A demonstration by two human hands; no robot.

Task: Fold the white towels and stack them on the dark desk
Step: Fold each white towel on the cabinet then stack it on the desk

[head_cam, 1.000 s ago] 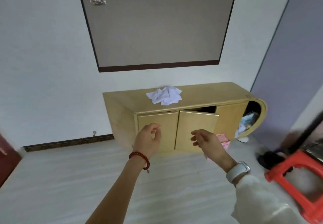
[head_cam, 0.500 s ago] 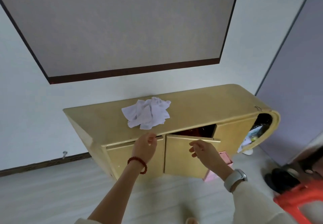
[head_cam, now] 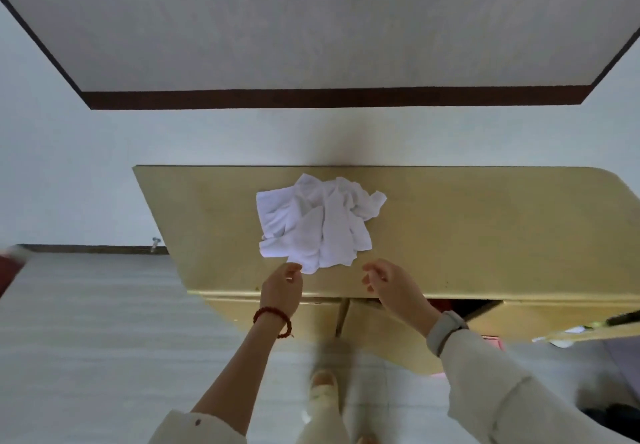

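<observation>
So, head view only. White towels [head_cam: 320, 223] lie in one crumpled heap on top of a light wooden cabinet [head_cam: 485, 228], near its middle, a bit closer to the front edge than to the wall. Several cloths overlap in the heap; how many, I cannot tell.

Left hand [head_cam: 281, 289] is just below the heap's front corner, w/ thumb and fingers bent toward each other. Fingertips are very close to the lowest towel corner — touching or just short of it, I cannot tell. No cloth is clearly pinched. A red bead bracelet [head_cam: 273, 320] is on this wrist.

Right hand [head_cam: 389, 282] is over the cabinet's front edge, just right of the heap and apart from it. Its fingers are loosely curled and hold nothing. A pale watch [head_cam: 446, 331] sits on this wrist, then a cream sleeve [head_cam: 502, 391].

Under the top, one cabinet door [head_cam: 388, 336] stands partly open, w/ dark inside behind it. Above on the wall hangs a big grey board w/ dark frame [head_cam: 332, 98]. Floor [head_cam: 104, 339] is pale, and the person's foot in a light shoe [head_cam: 323, 386] shows between the arms.
</observation>
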